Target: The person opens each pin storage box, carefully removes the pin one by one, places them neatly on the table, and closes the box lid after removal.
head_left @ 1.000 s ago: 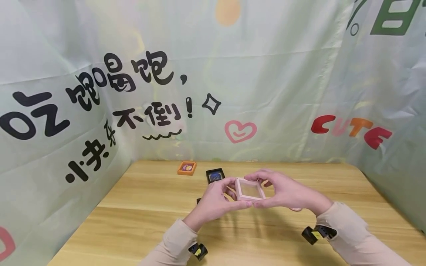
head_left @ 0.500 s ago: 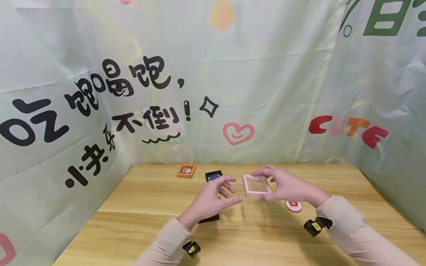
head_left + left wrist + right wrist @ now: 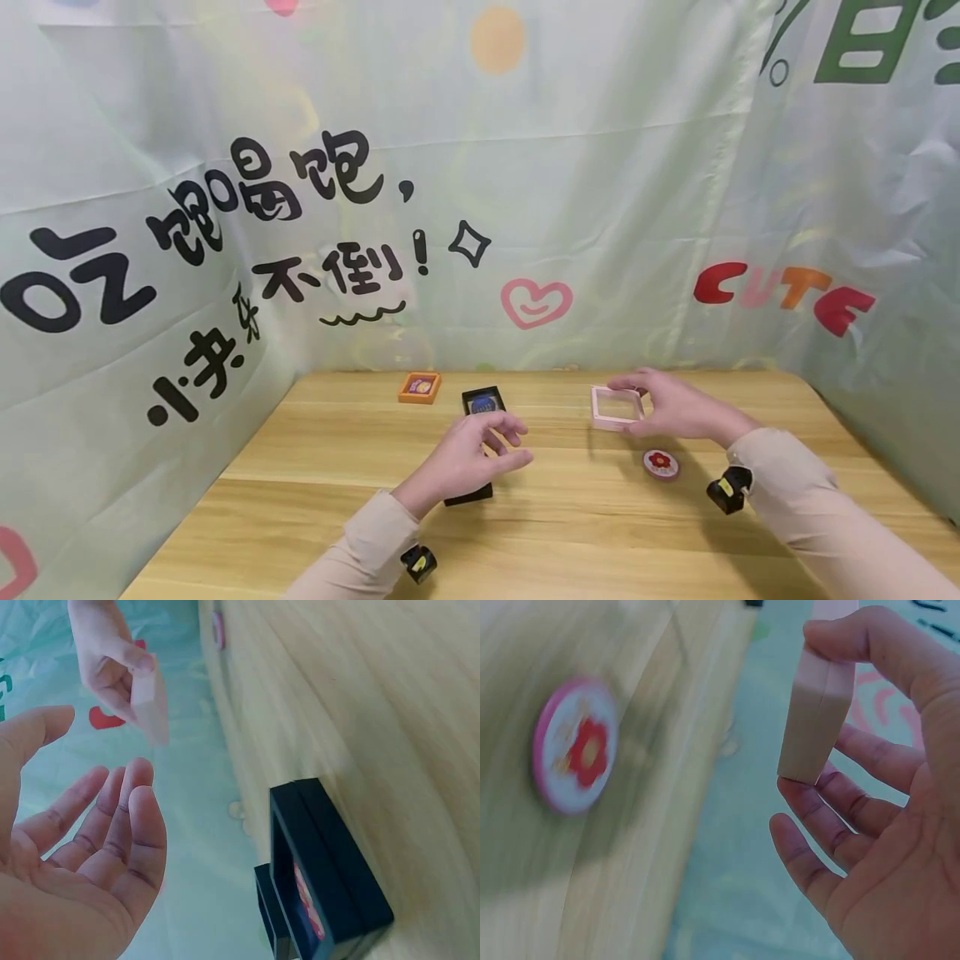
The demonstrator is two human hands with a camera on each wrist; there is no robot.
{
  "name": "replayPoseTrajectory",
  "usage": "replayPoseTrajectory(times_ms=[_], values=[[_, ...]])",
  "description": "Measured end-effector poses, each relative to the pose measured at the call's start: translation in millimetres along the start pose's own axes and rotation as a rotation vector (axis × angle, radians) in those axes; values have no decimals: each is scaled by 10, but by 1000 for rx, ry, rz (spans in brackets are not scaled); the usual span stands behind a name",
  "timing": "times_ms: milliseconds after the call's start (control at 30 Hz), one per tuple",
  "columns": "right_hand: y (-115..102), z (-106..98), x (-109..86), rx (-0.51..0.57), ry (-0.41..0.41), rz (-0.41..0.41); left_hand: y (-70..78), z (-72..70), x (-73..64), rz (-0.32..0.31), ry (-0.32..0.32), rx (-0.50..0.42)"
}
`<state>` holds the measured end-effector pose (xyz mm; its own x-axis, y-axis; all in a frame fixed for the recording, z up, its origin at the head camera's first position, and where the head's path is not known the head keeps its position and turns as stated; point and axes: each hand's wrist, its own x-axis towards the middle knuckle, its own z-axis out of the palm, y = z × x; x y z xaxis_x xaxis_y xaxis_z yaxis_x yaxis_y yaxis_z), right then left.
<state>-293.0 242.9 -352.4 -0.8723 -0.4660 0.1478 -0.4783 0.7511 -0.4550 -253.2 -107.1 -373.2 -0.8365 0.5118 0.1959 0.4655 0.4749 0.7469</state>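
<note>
So the right hand [image 3: 678, 406] has a pink square display frame [image 3: 817, 712] in a pinch, thumb on one edge and fingertips round the opposite one, with the frame up off the wooden table [image 3: 570, 517]. It has a clear see-through window in the middle. From that frame in the head view, the round flower badge [image 3: 661, 464] is lying flat on the wood between 4 and 5 o'clock, near but not touching: red flower, white face, pink rim.

Left hand [image 3: 471, 454] is roughly between 8 and 9 o'clock from the pink one, well apart from it. Its fingers are released, loosely bent with the thumb spread away, nothing in the grip. Just past 12 o'clock from that hand there's a black frame with a blue picture [image 3: 484, 402], partly covered by the fingers. At about 6 o'clock a second black frame [image 3: 468, 497] pokes out from under the hand in that view; the left wrist camera shows a reddish picture inside it, can't make out what of.

Further back, around 11 o'clock from the left hand, sits an orange frame [image 3: 420, 387] with a purple and yellow picture. Behind everything hangs a pale green cloth [image 3: 615, 192], with red and orange letters at about 2 o'clock from the pink frame.
</note>
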Motion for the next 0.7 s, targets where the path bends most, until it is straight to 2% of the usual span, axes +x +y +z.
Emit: replayPoseTrajectory(times_ms=[133, 367, 700], values=[[166, 4, -6, -20, -12, 0, -30, -1, -13, 5, -18, 23], [454, 0, -28, 10, -74, 98, -41, -3, -62, 25, -54, -8], [729, -28, -54, 29, -117, 138, -86, -38, -127, -7, -58, -10]])
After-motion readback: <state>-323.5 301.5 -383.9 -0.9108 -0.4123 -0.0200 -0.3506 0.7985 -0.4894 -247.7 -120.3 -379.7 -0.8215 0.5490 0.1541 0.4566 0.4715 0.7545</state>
